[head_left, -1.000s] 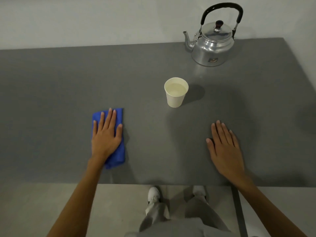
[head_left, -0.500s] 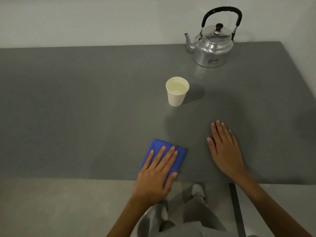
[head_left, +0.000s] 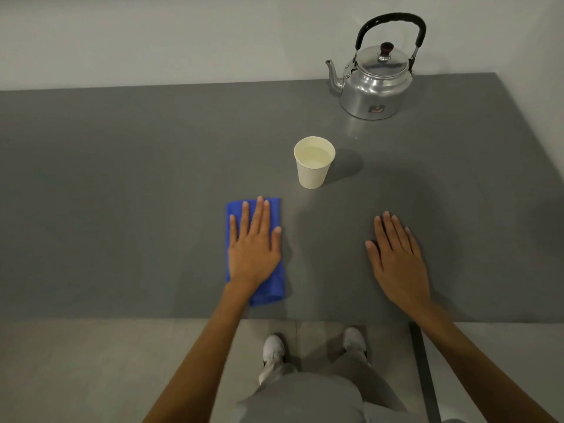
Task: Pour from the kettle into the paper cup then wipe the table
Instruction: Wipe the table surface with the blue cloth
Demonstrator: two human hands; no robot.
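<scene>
while left hand point(head_left: 254, 251) lies flat on blue cloth point(head_left: 274, 285) | right hand point(head_left: 396, 257) flat on grey table point(head_left: 122, 178) | pale wall behind

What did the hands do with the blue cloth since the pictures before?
The left hand, flat on the blue cloth, slid it right toward the table's near edge, then back left and forward. The right hand, paper cup and kettle stayed put.

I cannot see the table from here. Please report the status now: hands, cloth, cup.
Left hand flat on blue cloth, right hand flat on table. Paper cup filled, upright, just beyond the cloth. Kettle parked far right.
</scene>
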